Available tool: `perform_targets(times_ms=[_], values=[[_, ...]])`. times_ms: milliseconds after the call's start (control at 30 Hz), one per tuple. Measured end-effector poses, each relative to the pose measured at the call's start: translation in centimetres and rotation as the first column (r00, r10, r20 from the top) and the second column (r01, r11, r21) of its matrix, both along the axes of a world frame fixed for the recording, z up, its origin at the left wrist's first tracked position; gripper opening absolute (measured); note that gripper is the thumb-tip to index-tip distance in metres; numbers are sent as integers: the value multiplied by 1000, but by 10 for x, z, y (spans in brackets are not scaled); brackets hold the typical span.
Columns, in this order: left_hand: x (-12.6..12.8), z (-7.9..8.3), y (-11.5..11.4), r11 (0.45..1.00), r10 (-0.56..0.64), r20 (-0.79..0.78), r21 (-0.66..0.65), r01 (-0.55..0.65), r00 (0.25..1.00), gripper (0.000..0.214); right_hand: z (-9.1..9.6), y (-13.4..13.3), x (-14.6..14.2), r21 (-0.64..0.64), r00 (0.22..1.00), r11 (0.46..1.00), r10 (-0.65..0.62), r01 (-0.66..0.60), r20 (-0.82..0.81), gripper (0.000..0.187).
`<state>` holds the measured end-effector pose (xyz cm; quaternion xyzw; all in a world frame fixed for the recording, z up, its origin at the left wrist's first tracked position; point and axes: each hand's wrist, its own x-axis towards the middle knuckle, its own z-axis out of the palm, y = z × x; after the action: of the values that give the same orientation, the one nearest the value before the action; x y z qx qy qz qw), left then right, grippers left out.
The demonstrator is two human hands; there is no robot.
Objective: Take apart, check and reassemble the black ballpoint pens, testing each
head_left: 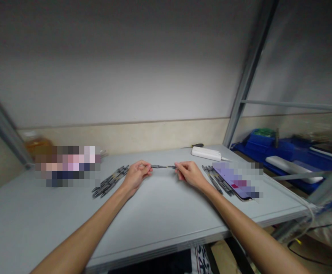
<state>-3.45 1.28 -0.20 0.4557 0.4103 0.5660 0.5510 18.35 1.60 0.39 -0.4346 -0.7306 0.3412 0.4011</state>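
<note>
A slim grey-and-black pen [162, 166] is stretched level between my two hands, a little above the desk. My left hand [138, 174] pinches its left end with thumb and fingers. At the right end, the dark tip is pinched by my right hand [189, 173]. The pen's middle looks thinner and paler; whether it is one piece or parts pulled apart, I cannot tell. Beside my left hand lies a pile of similar grey pens [110, 182]. More pens [218, 180] lie to the right of my right hand, next to a phone [234, 180] with a blurred-out screen.
A white power strip [206, 153] with a cable sits at the back right, a screwdriver [197, 145] behind it. Pixelated items and an amber container [38, 146] stand at the back left. Metal posts [240, 95] frame the grey desk [154, 220]; blue trays [282, 163] lie beyond the right one.
</note>
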Motion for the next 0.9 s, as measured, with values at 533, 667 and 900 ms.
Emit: perform_targets(times_ms=[533,667,900], values=[[0,-3,0,999,-23,-1,25,23,1000,26,4,-3,-1,68,994,998,-25,17,108,47],[0,0,0,999,-10,26,-32,11,1000,22,3,-3,-2,125,997,992,-44,35,64,35],[-1,3,-1,992,2,116,-128,13,993,10,1,-3,0,361,989,931,-95,48,114,21]])
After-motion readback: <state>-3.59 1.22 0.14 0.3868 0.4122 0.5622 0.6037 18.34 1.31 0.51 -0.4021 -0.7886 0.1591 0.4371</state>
